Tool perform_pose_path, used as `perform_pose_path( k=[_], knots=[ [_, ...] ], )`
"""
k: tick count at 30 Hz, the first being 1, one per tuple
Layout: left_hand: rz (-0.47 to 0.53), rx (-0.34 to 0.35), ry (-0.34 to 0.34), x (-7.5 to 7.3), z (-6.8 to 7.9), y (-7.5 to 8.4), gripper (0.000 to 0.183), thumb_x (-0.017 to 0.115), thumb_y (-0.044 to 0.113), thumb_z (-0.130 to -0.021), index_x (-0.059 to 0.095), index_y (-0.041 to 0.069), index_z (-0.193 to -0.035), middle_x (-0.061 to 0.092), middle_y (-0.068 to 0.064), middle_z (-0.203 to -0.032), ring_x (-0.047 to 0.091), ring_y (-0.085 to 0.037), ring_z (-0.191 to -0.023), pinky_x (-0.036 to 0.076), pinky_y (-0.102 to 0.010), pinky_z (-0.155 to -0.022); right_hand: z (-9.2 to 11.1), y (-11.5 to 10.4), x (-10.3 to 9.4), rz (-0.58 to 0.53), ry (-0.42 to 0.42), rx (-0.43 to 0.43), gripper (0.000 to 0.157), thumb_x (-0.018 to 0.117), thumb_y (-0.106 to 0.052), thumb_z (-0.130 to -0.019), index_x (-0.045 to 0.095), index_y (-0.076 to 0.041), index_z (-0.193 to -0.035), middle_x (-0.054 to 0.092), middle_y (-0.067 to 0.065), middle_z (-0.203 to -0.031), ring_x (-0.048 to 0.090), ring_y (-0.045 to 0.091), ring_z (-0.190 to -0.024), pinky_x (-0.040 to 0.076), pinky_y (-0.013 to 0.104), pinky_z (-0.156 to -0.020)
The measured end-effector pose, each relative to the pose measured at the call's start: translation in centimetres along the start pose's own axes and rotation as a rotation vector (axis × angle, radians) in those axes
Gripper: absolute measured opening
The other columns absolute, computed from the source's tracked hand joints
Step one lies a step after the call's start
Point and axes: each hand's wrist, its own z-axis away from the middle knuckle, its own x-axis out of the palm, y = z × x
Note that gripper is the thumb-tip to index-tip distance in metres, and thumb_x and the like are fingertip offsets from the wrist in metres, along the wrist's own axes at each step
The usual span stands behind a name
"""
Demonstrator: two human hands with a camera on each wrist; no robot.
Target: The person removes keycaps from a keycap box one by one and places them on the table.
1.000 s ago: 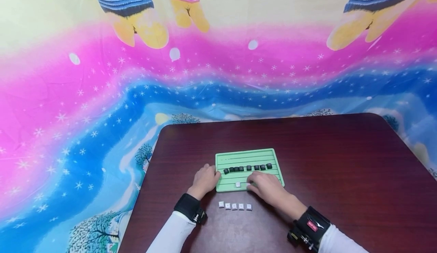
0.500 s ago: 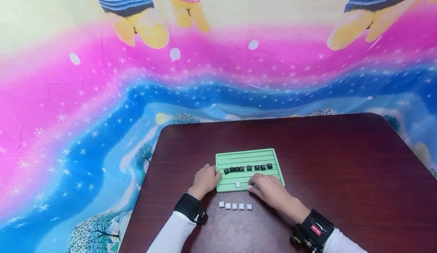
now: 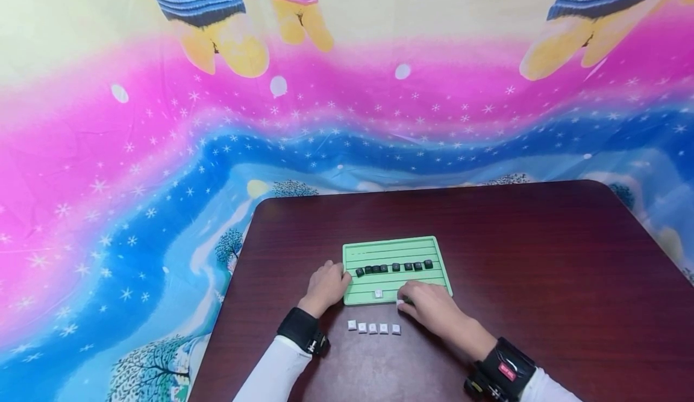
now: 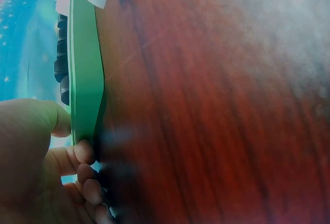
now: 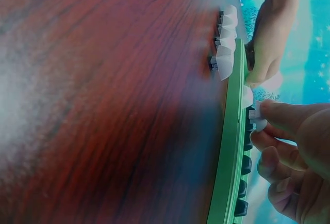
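Observation:
A green ridged tray [image 3: 398, 249] lies on the table with a row of black keycaps [image 3: 396, 267] across its middle. One white keycap [image 3: 378, 294] sits on its near part. My left hand [image 3: 326, 285] grips the tray's left edge, thumb [image 4: 61, 121] on the upper side and fingertips against the outer wall in the left wrist view. Over the tray's near edge, my right hand [image 3: 428, 307] pinches another white keycap [image 5: 260, 124] between thumb and index finger. The right wrist view shows that keycap close above the tray, its underside facing the black row.
Several white keycaps [image 3: 372, 328] stand in a line on the dark wooden table [image 3: 542, 269], just nearer than the tray. Behind the table hangs a colourful printed cloth [image 3: 347, 106]. A black band with a camera [image 3: 501, 369] is strapped round the right wrist.
My right hand, still pinching the white keycap, has shifted slightly right and nearer to me, toward the tray's near edge. The left hand and the tray have stayed in place.

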Motion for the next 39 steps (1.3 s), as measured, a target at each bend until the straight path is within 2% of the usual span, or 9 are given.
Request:
perform_pose_path(
  k=[21,33,39],
  knots=[
    [0.000,-0.002,-0.004,0.0,-0.1,-0.2,0.035,0.048,0.025,-0.099,0.045,0.014,-0.067,0.043,-0.004,-0.070,0.038,-0.020,-0.058,0.030,-0.030,-0.055,1.0,0.3,0.2,0.010,-0.030,0.006,0.008,0.079,-0.026,-0.086,0.071,-0.024,-0.086,0.065,-0.014,-0.081,0.061,0.003,-0.071,0.047,0.026,-0.062],
    [0.002,0.001,0.009,0.2,-0.1,-0.2,0.033,0.049,0.024,-0.098,0.046,0.014,-0.066,0.044,-0.004,-0.071,0.039,-0.020,-0.058,0.031,-0.031,-0.054,1.9,0.4,0.5,0.026,-0.020,-0.009,0.011,0.079,-0.027,-0.084,0.069,-0.024,-0.085,0.063,-0.014,-0.080,0.059,0.002,-0.070,0.046,0.026,-0.061],
    [-0.005,0.000,0.006,0.2,-0.1,-0.1,0.033,0.049,0.025,-0.098,0.047,0.014,-0.067,0.045,-0.004,-0.071,0.040,-0.020,-0.059,0.032,-0.031,-0.054,2.2,0.2,0.5,0.014,-0.049,-0.007,0.012,0.080,-0.024,-0.083,0.068,-0.022,-0.082,0.062,-0.013,-0.077,0.055,0.001,-0.066,0.044,0.024,-0.058]
  ],
)
